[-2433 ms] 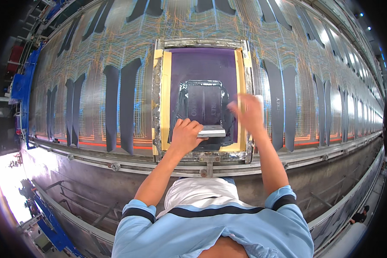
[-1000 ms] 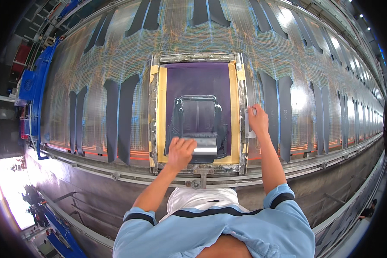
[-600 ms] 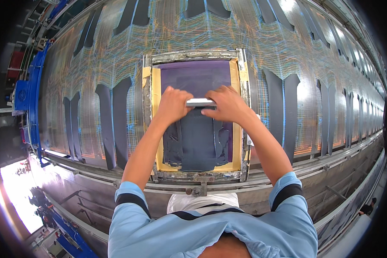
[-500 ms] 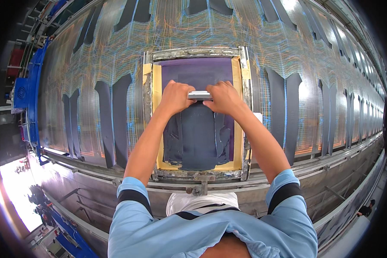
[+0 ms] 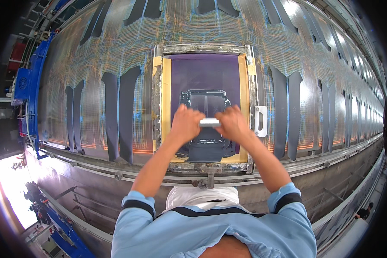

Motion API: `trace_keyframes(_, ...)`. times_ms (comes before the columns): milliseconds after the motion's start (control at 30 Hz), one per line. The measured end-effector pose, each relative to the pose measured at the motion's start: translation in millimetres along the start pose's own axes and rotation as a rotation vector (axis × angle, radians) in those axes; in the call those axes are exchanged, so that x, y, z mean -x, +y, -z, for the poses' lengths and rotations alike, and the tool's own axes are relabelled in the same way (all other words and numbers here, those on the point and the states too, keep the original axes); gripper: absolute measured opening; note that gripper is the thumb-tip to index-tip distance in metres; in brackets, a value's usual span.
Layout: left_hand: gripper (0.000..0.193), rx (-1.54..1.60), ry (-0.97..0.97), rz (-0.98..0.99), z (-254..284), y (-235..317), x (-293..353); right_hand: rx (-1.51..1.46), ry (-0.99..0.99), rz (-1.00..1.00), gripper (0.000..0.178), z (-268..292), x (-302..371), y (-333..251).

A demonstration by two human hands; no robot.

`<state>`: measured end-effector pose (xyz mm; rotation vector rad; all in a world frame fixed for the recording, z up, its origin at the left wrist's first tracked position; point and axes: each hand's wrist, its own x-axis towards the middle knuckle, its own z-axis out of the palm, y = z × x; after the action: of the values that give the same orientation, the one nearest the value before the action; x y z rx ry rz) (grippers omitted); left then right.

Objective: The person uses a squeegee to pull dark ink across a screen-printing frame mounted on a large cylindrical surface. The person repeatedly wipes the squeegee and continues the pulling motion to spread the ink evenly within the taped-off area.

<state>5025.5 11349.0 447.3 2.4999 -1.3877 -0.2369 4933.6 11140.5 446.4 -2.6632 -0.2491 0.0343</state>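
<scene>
Both my hands grip a pale-barred squeegee [image 5: 210, 122] across a screen-printing frame [image 5: 158, 107]. My left hand [image 5: 187, 124] is closed on its left end, and my right hand [image 5: 233, 124] is wrapped round the right end. The squeegee's lower edge is hidden by its bar and my hands. Beneath it, the purple screen mesh [image 5: 206, 71] is bordered by yellow tape [image 5: 243, 81]. Wet dark ink [image 5: 208, 155] lies on the near part of the mesh, and a shiny ink outline shows just beyond my hands.
Dark cut fabric pieces [image 5: 111, 116] lie in pairs on the long table, left and right of the frame, with more along its far side. A white handle-shaped piece [image 5: 260, 121] sits against the frame's right side. A metal rail [image 5: 288, 170] runs along the near edge.
My hands have drawn the squeegee toward me, from the middle of the screen to its nearer part. An ink-edged shape now shows on the mesh behind it. The view has shifted slightly.
</scene>
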Motion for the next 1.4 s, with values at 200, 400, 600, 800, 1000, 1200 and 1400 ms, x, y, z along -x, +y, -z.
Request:
trace_keyframes(200, 0.016, 0.071, -0.067, 0.087, 21, -50, -89, -0.023, -0.069, -0.065, 0.026, 14, -87, 56)
trace_keyframes(400, 0.015, 0.129, -0.008, 0.093, 13, -54, -87, -0.126, -0.051, -0.103, 0.027, 7, -87, 55)
trace_keyframes(600, 0.005, 0.049, -0.027, 0.057, -5, -14, -24, -0.113, -0.001, -0.060, 0.029, -11, -23, 16)
trace_keyframes(800, 0.031, 0.094, 0.118, 0.058, -18, 44, 79, -0.241, -0.097, -0.104, 0.042, -2, 60, -46)
trace_keyframes(1000, 0.039, 0.096, 0.019, 0.083, -9, 54, 72, 0.064, 0.690, -0.847, 0.031, -5, 61, 82)
trace_keyframes(1200, 0.039, 0.083, 0.027, 0.095, -8, 49, 90, -0.246, 0.590, -0.799, 0.029, -13, 71, 102)
trace_keyframes(1400, 0.030, 0.153, 0.206, 0.127, 37, 21, 120, -0.335, 0.605, -0.802, 0.023, 29, 22, 6)
